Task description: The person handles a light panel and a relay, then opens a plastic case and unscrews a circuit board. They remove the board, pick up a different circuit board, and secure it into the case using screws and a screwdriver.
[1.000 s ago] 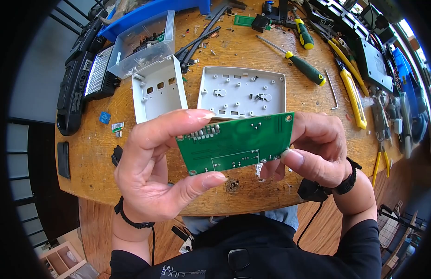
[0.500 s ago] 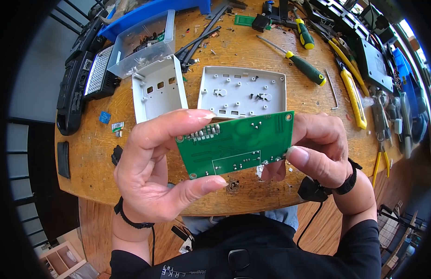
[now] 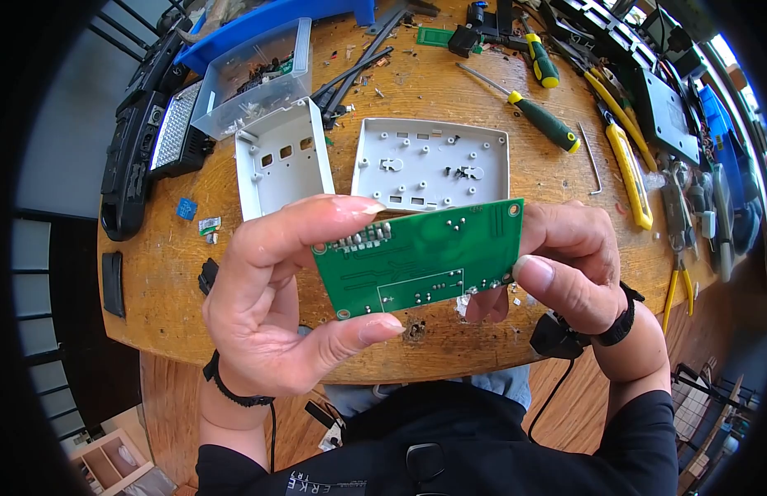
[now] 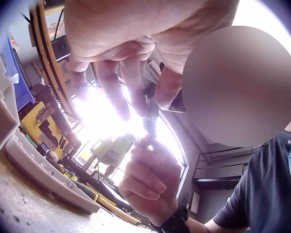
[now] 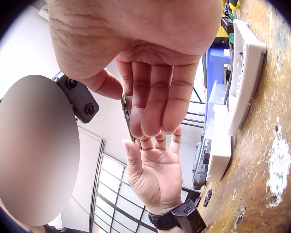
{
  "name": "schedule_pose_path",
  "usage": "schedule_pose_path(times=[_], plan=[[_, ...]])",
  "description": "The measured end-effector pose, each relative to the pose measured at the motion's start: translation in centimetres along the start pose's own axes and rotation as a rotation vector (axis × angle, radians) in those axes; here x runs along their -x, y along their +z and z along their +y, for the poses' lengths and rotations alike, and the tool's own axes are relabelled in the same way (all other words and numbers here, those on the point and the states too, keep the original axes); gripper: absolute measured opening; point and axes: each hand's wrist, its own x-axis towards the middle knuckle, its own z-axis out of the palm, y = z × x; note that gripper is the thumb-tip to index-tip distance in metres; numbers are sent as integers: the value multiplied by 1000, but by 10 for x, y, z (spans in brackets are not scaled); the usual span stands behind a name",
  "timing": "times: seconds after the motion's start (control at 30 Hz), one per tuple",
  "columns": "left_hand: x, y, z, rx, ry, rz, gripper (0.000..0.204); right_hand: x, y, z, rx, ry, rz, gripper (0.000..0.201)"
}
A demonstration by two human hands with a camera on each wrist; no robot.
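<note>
- Two hands hold the green circuit board (image 3: 420, 252) up at mid-frame, over the table (image 3: 425, 91).
- The left hand (image 3: 267, 339), curved wide, pinches its upper and lower edges at the left.
- The right hand (image 3: 575, 281) grips the right edge, fingers bent; its thumb has slid outward since a second ago.
- That uncovers metal dots (image 3: 494, 284) at the board's lower right, probably helping inspection.

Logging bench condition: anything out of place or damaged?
Yes: a ragged white patch on the tabletop, like a stain or scuff, and small scraps lying loose left of the deeper white casing. The held circuit board shows no obvious damage.
</note>
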Motion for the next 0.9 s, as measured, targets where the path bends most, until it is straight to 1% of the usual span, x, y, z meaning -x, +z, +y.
schedule_pose_path(times=[0.2, 0.37, 0.9], plan=[[0, 0, 0, -5, 5, -1, 75, 1, 2, -2, -9, 36, 40, 23], [-1, -1, -1, -15, 24, -14, 76, 0, 2, -3, 10, 39, 32, 24], [-1, 0, 1, -10, -8, 5, 76, 0, 1, 1, 3, 12, 30, 24]])
